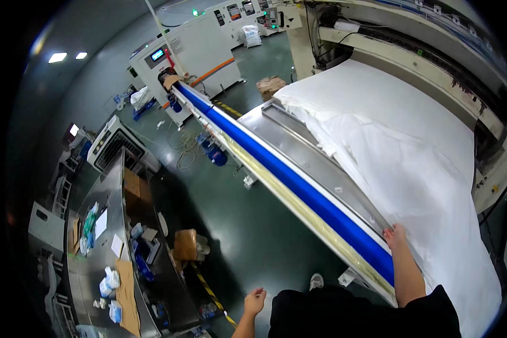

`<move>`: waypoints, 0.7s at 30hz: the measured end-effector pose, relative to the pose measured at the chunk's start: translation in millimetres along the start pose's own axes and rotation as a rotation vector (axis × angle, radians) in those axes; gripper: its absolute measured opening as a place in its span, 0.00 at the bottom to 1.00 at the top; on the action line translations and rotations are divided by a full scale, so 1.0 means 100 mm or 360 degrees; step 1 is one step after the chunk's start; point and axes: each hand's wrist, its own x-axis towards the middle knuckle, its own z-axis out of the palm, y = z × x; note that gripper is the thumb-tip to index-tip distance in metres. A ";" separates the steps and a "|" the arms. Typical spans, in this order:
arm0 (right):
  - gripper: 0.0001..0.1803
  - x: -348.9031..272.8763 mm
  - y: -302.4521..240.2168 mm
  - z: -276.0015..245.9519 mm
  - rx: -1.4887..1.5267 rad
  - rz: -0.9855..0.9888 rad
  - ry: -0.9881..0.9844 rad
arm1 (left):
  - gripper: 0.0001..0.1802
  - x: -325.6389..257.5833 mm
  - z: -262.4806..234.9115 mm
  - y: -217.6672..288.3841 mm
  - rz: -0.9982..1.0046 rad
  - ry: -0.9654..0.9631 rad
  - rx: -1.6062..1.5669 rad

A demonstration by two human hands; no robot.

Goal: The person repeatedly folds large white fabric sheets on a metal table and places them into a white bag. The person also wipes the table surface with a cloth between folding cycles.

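My right hand (397, 236) reaches forward to the near end of a long, thin metal bar (343, 173), its fingers curled over the edge. The bar runs along the rumpled border of a large white fabric sheet (400, 141), which spreads over the machine bed and hangs down at my right. Under the bar lies a flat metal table surface (298, 151). My left hand (254, 302) hangs low over the floor, away from the machine, with loosely bent fingers and nothing visible in it.
A long blue roller (298, 180) with a pale yellow strip (276, 186) slants between me and the metal surface. At left stands a steel workbench (90, 281) with cardboard and bags. Behind it is an air cooler (115, 143). A cardboard box (186, 245) sits on the floor.
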 end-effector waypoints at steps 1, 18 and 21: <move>0.16 -0.07 0.05 0.16 0.0061 -0.0008 0.0077 | 0.17 0.18 -0.11 0.10 0.0030 0.0147 -0.0120; 0.09 -0.64 0.47 0.79 0.0497 -0.0040 0.0407 | 0.25 5.08 -0.57 4.26 0.1709 0.0001 0.0578; 0.07 -0.62 0.60 0.98 0.0460 0.0005 0.0372 | 0.34 5.93 -0.27 4.92 0.1729 -0.0180 0.1059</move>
